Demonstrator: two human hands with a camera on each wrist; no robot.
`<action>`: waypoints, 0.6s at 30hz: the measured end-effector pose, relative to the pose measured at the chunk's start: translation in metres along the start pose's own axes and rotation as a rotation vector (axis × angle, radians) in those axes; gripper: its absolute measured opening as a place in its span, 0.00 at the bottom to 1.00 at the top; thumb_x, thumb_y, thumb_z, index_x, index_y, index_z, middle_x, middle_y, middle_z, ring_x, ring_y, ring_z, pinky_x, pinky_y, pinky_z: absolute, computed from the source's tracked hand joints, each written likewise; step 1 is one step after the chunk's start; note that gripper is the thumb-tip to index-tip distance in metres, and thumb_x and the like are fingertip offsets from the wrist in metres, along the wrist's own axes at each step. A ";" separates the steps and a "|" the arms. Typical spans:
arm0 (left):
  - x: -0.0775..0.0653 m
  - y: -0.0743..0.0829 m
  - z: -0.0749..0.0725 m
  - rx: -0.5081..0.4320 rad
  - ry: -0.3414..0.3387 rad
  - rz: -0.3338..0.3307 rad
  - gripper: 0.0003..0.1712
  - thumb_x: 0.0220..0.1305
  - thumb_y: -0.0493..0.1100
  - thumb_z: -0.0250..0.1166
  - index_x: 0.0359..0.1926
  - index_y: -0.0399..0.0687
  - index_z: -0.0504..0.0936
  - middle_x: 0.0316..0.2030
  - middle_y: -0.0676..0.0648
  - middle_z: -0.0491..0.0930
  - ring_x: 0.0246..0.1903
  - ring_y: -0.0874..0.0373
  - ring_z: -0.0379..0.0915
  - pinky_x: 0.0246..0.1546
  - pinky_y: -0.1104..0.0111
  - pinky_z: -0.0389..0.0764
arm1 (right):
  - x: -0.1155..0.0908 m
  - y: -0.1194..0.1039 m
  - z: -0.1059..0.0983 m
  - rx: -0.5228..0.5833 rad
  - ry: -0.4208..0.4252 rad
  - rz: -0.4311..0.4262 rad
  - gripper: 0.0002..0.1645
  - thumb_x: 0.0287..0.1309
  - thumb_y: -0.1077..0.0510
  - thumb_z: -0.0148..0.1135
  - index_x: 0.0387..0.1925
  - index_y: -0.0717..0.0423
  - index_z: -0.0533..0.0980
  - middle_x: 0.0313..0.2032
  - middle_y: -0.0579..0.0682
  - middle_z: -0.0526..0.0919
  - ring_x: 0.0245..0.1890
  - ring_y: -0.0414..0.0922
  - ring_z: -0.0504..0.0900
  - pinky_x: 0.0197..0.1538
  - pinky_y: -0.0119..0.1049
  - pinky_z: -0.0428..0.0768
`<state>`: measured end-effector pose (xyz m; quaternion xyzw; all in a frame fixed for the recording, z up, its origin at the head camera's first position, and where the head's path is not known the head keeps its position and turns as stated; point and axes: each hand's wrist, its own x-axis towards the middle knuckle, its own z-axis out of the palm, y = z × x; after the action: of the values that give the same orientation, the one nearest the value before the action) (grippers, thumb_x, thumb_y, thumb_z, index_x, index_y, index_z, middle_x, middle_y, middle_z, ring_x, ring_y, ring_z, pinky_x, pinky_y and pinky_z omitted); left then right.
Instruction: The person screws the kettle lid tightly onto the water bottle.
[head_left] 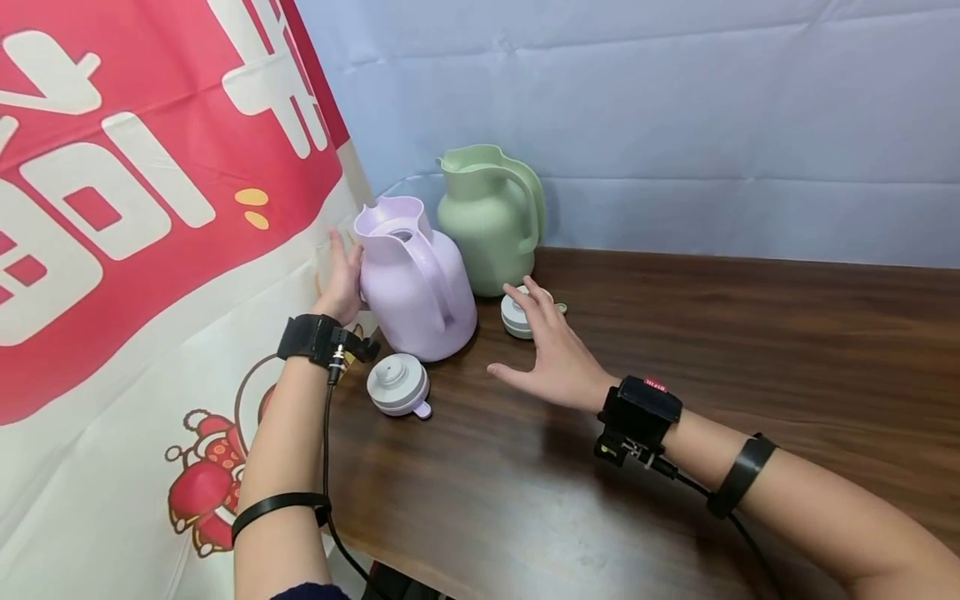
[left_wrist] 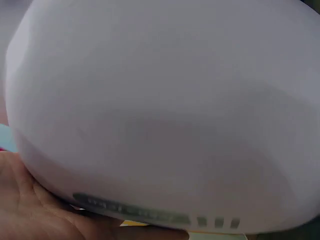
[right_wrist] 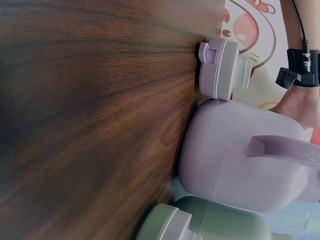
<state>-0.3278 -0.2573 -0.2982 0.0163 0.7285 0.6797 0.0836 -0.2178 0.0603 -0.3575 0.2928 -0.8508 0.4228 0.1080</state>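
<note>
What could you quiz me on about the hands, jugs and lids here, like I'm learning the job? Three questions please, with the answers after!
1. Name it: which jug is the left hand touching?
2. True or false: the right hand is gripping the green jug's handle.
3. Pick one: how many lids sit on the table? A) one B) two C) three

Key
1. The light purple jug.
2. False; it is spread open and holds nothing.
3. B) two.
</note>
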 end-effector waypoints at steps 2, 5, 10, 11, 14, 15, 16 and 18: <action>-0.002 0.000 0.004 0.046 -0.015 0.015 0.48 0.55 0.78 0.11 0.74 0.72 0.39 0.74 0.47 0.38 0.70 0.44 0.35 0.55 0.29 0.43 | 0.001 -0.001 0.000 0.015 -0.001 0.009 0.57 0.50 0.39 0.68 0.74 0.37 0.45 0.73 0.48 0.38 0.72 0.52 0.44 0.61 0.62 0.59; -0.006 0.001 0.014 0.099 -0.048 0.039 0.46 0.57 0.76 0.11 0.75 0.69 0.38 0.74 0.46 0.37 0.70 0.44 0.33 0.54 0.28 0.44 | 0.002 -0.002 -0.002 0.028 -0.001 0.026 0.58 0.49 0.37 0.68 0.74 0.36 0.44 0.73 0.46 0.37 0.72 0.52 0.44 0.62 0.61 0.59; -0.016 0.000 0.034 0.123 -0.107 0.082 0.45 0.61 0.73 0.13 0.75 0.61 0.36 0.73 0.46 0.36 0.71 0.46 0.33 0.55 0.29 0.45 | 0.002 -0.003 -0.005 0.053 0.005 0.054 0.60 0.47 0.35 0.68 0.73 0.33 0.42 0.73 0.44 0.36 0.72 0.53 0.44 0.61 0.61 0.61; -0.019 -0.001 0.038 0.124 -0.122 0.094 0.45 0.62 0.73 0.14 0.75 0.59 0.35 0.74 0.47 0.34 0.71 0.48 0.31 0.57 0.31 0.45 | 0.002 -0.003 -0.006 0.064 0.005 0.059 0.60 0.47 0.35 0.68 0.73 0.33 0.42 0.73 0.43 0.35 0.72 0.52 0.44 0.61 0.60 0.61; -0.025 -0.006 0.047 0.118 -0.180 0.138 0.48 0.61 0.76 0.19 0.75 0.55 0.31 0.74 0.48 0.30 0.71 0.52 0.29 0.63 0.39 0.41 | 0.001 -0.003 -0.010 0.108 0.005 0.072 0.61 0.47 0.37 0.70 0.73 0.32 0.41 0.73 0.42 0.34 0.72 0.49 0.41 0.61 0.60 0.61; -0.028 -0.007 0.051 0.118 -0.202 0.145 0.50 0.60 0.77 0.21 0.75 0.55 0.30 0.74 0.49 0.28 0.71 0.53 0.27 0.64 0.40 0.40 | 0.001 -0.002 -0.011 0.121 0.007 0.076 0.61 0.47 0.37 0.70 0.73 0.33 0.41 0.73 0.43 0.34 0.72 0.47 0.40 0.62 0.60 0.60; -0.020 -0.017 0.046 0.072 -0.251 0.157 0.52 0.59 0.79 0.26 0.74 0.56 0.29 0.74 0.51 0.25 0.71 0.55 0.26 0.65 0.42 0.40 | 0.000 -0.002 -0.013 0.137 0.008 0.080 0.62 0.47 0.38 0.71 0.73 0.33 0.41 0.73 0.43 0.34 0.72 0.46 0.39 0.62 0.60 0.59; -0.025 -0.018 0.053 0.077 -0.290 0.155 0.56 0.56 0.81 0.30 0.74 0.56 0.26 0.73 0.52 0.21 0.71 0.56 0.22 0.66 0.46 0.37 | -0.001 -0.002 -0.016 0.162 0.007 0.089 0.62 0.47 0.40 0.71 0.73 0.33 0.41 0.73 0.44 0.34 0.72 0.45 0.37 0.63 0.61 0.56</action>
<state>-0.2939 -0.2102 -0.3171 0.1734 0.7307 0.6464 0.1346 -0.2174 0.0724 -0.3468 0.2612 -0.8255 0.4957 0.0681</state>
